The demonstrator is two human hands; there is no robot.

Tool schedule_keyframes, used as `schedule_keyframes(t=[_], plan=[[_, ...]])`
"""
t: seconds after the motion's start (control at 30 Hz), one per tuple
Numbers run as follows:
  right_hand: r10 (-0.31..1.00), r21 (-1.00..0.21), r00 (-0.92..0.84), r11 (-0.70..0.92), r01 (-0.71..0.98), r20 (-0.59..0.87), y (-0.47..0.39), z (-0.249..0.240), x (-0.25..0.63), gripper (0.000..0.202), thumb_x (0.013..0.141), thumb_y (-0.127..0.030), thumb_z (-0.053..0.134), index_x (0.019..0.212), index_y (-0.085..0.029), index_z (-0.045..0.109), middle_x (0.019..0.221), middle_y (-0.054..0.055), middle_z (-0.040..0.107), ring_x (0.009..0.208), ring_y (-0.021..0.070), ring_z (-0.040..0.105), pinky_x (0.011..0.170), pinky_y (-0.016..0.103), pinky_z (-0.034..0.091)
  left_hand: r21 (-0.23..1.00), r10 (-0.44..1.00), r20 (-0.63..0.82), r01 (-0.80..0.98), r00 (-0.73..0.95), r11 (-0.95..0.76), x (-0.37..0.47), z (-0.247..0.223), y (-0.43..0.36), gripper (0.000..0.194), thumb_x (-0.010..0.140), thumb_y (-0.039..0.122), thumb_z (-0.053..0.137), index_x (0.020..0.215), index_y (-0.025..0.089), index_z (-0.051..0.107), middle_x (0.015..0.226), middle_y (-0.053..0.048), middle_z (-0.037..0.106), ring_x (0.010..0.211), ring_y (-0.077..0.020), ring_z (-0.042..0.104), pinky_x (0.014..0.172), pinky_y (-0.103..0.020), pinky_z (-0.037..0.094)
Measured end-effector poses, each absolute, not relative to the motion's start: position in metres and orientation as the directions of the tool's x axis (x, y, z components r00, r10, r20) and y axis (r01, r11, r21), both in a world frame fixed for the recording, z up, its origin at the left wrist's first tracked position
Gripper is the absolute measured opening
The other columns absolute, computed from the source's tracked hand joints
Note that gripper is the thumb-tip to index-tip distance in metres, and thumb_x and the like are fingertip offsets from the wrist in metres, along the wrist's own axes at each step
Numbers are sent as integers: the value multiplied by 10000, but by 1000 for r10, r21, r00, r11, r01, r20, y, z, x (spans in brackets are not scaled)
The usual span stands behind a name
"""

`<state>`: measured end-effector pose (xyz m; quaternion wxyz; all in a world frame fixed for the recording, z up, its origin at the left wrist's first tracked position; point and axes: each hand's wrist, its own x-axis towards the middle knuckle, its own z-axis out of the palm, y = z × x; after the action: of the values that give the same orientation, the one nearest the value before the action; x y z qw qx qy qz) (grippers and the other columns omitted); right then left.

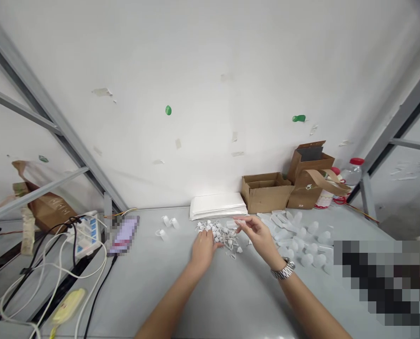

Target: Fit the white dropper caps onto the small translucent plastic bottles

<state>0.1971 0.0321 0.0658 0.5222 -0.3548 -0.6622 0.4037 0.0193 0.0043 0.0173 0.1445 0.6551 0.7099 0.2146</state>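
The left hand [203, 248] is resting on a loose pile of small white plastic caps with looped straps [224, 234], its fingers bent and slightly parted over the near-left side. The right hand [254, 231], with a silver metal-link watch [283, 269] circling its wrist, is pinching a small translucent plastic piece [235, 224] just above the pile's right side. Three white strapped caps [162, 234] are lying apart from the pile, to its left on the grey tabletop [135, 292]. Behind the pile, a stack of white flat sheets [217, 206] is lying near the wall, with an open brown cardboard box [267, 192] standing just beside it. To the right of the pile, many translucent round-ended plastic pieces [307, 245] are lying scattered across the tabletop.
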Motion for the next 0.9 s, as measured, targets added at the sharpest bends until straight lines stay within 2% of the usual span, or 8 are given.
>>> schedule_keyframes(t=[0.07, 0.17, 0.43, 0.53, 0.6, 0.67, 0.73, 0.9], plan=[[936, -946, -144, 308, -96, 320, 37, 57, 187, 232, 785, -408, 542, 851, -193, 599, 689, 25, 663, 606, 165, 603, 686, 318, 454, 535, 995, 57, 844, -77, 35, 16, 17, 11, 91, 714, 232, 598, 703, 164, 540, 834, -84, 572, 913, -247, 506, 806, -355, 366], [974, -956, -72, 194, -219, 214, 44, 38, 180, 246, 767, -402, 561, 839, -173, 617, 534, -6, 609, 598, 171, 578, 700, 316, 435, 632, 996, 57, 774, -71, 19, 3, 18, 19, 116, 673, 191, 613, 607, 176, 520, 743, -42, 566, 827, -211, 532, 761, -317, 386], [984, -836, -162, -146, -528, -69, 35, 25, 174, 378, 684, -429, 627, 958, -169, 622, 632, -16, 558, 551, 135, 540, 526, 270, 445, 945, 969, 97, 327, -228, -18, -8, 24, 36, 208, 764, 391, 437, 723, 189, 464, 791, -54, 630, 743, -179, 613, 634, -296, 458], [970, -848, -197, -223, -481, -144, 32, 25, 170, 465, 658, -469, 641, 1026, -193, 572, 667, -19, 553, 455, 109, 511, 350, 212, 341, 992, 966, 66, 122, -251, -36, -2, 21, 34, 256, 769, 436, 428, 772, 181, 450, 824, -80, 659, 753, -184, 645, 632, -299, 483], [959, -872, -212, -262, -413, -187, 31, 23, 169, 500, 665, -498, 628, 1069, -217, 539, 678, -24, 551, 393, 76, 457, 293, 173, 217, 991, 963, -19, -134, -268, -18, 2, 19, 30, 271, 699, 403, 564, 805, 171, 473, 778, -68, 670, 729, -182, 654, 659, -300, 487], [952, -887, -230, -279, -368, -203, 30, 20, 167, 512, 667, -515, 622, 1075, -216, 538, 656, -33, 540, 371, 55, 416, 299, 165, 175, 921, 962, -118, -390, -245, 14, 5, 18, 27, 340, 621, 337, 670, 867, 164, 511, 743, -50, 679, 713, -177, 658, 684, -296, 484], [949, -903, -261, -261, -343, -175, 30, 17, 166, 489, 667, -502, 634, 1035, -186, 574, 618, -38, 527, 396, 51, 409, 332, 174, 217, 858, 962, -182, -510, -202, 55, 7, 17, 24, 376, 593, 304, 703, 902, 154, 552, 753, -55, 690, 737, -180, 659, 714, -297, 478], [941, -954, -332, -154, -257, -62, 26, 19, 161, 417, 640, -431, 692, 948, -156, 638, 606, -22, 568, 542, 94, 489, 530, 226, 392, 830, 966, -203, -551, -157, 84, 12, 19, 22, 296, 579, 288, 723, 808, 123, 636, 884, -107, 700, 898, -211, 634, 896, -336, 410]])
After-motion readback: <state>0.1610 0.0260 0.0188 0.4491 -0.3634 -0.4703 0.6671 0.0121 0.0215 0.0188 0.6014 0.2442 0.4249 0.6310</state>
